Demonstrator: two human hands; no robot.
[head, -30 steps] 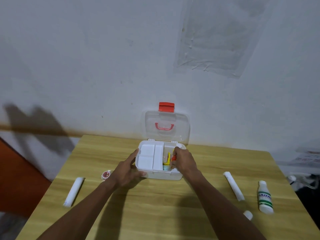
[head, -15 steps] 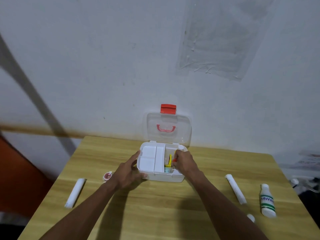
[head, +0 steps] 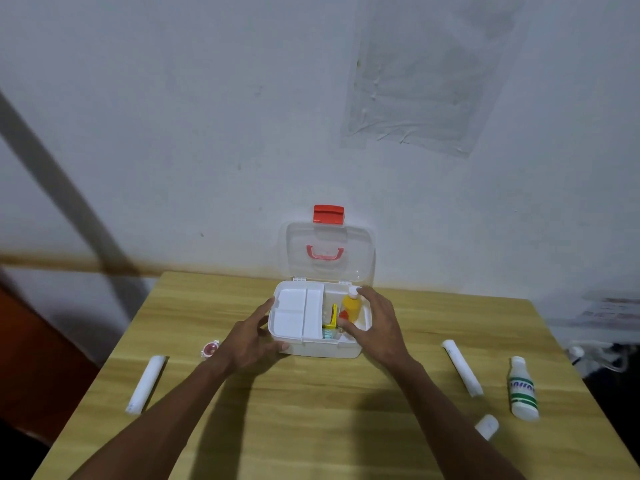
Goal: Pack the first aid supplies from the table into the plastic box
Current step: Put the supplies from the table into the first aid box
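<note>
The white plastic box (head: 322, 349) stands open at the table's far middle, its clear lid (head: 327, 254) with the red latch upright against the wall. My left hand (head: 249, 341) grips the box's front left corner, thumb on the rim. A yellow bottle (head: 351, 308) with a white cap lies in the right compartment. My right hand (head: 375, 323) is spread over it, forefinger at the cap and thumb at the base, pinching it end to end. A small yellow item (head: 333, 315) stands beside the bottle. The white tray on the left side of the box holds nothing.
On the wooden table lie a white roll (head: 146, 384) at the left, a small red round item (head: 209, 348) near my left wrist, a second white roll (head: 462, 367), a white bottle with a green label (head: 522, 389) and a short white roll (head: 486, 426) at the right.
My right hand has shifted right and spread out, uncovering the yellow bottle in the right compartment. My left hand stays on the box corner.
</note>
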